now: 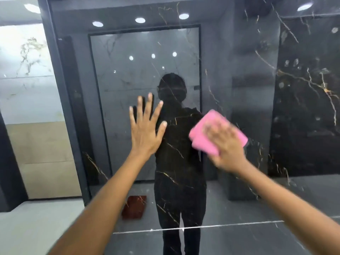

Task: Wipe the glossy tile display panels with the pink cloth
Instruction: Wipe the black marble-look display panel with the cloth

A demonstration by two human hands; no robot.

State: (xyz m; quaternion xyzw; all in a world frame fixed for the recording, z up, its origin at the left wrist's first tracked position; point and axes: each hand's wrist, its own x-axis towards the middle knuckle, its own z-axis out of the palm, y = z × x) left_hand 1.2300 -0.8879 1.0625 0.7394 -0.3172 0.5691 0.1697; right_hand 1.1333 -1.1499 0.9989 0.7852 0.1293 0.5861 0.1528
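The right hand lies flat on the pink cloth and presses it to the dark panel; fingers spread over it, blurred. The cloth is folded, its upper and left edges free beyond the fingers. The left hand is beside it, apart, palm on the same panel with fingers wide open and holding nothing. Much bare glossy surface stays above and to the right (gold veins run there). The panel's frame stands far left, with a pale tile beyond it.
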